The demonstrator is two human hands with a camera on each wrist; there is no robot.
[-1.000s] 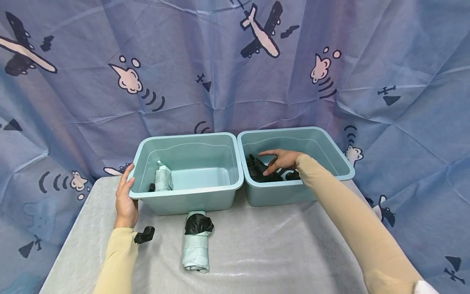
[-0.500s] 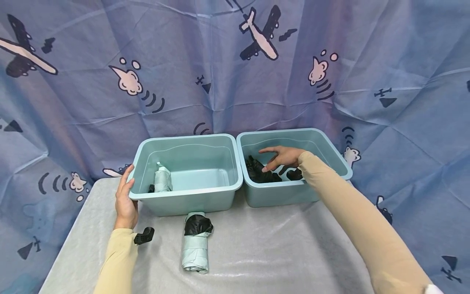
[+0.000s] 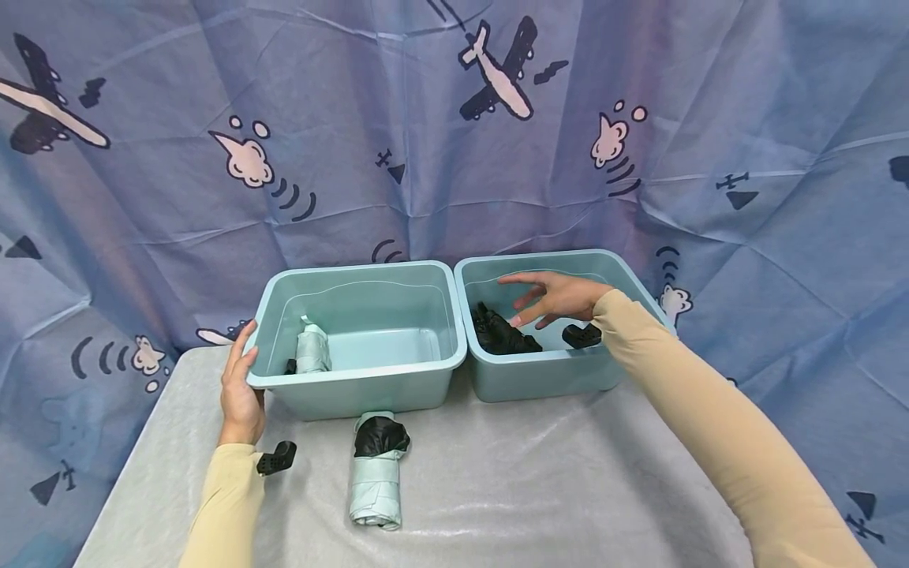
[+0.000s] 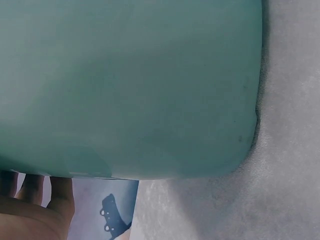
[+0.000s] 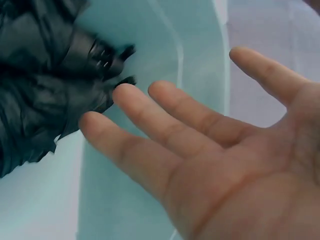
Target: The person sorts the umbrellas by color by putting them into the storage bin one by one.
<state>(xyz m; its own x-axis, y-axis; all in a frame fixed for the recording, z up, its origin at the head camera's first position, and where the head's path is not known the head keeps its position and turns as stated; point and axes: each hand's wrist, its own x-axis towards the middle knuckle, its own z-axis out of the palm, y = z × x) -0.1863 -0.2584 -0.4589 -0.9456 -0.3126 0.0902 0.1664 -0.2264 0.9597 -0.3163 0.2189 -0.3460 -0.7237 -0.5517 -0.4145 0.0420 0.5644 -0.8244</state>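
Observation:
Two teal plastic bins stand side by side on the table. My left hand [image 3: 240,386] rests flat against the outer left wall of the left bin [image 3: 355,390], whose side [image 4: 130,85] fills the left wrist view. My right hand [image 3: 550,296] hovers over the right bin [image 3: 540,379] with fingers spread and holds nothing. Below it in that bin lies a black folded umbrella [image 3: 503,335] [image 5: 45,85]. A mint folded umbrella [image 3: 312,351] stands inside the left bin. Another mint umbrella with a black end [image 3: 377,469] lies on the table in front of the bins.
A grey cloth covers the table [image 3: 533,489]. A small black piece [image 3: 277,457] lies by my left forearm. A second black item [image 3: 582,335] sits in the right bin. A blue curtain [image 3: 426,158] with plane drawings hangs close behind the bins.
My right hand has risen out of the right bin and moved slightly right, away from the black umbrella. The left hand has stayed on the left bin.

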